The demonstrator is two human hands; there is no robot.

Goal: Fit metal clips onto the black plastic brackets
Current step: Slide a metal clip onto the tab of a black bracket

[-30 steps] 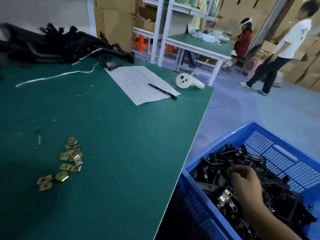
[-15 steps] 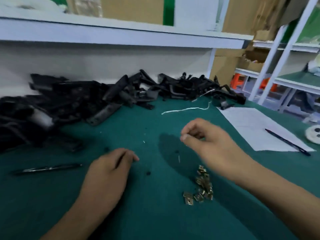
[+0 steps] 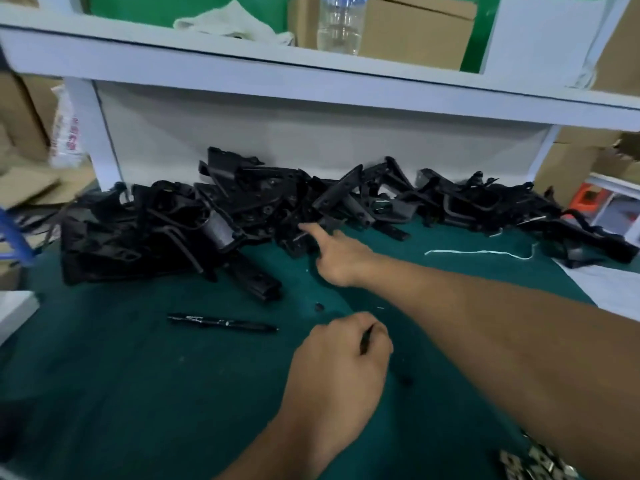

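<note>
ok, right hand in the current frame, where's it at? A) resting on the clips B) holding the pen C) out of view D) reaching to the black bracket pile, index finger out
D: the right hand stretches across the green mat with its index finger extended to the edge of the black bracket pile, away from the pen and the metal clips.

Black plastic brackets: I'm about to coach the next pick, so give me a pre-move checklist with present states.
1. Right hand at the heap of black plastic brackets: ok, index finger touches one.
2. Bracket gripped: not ok, only touched.
3. Left hand free: not ok, it holds a thin dark object.
4. Small brass-coloured metal clips in reach: ok, near the right forearm.
5. Black pen clear of the hands: ok.
6. Green mat has working room: ok.
</note>
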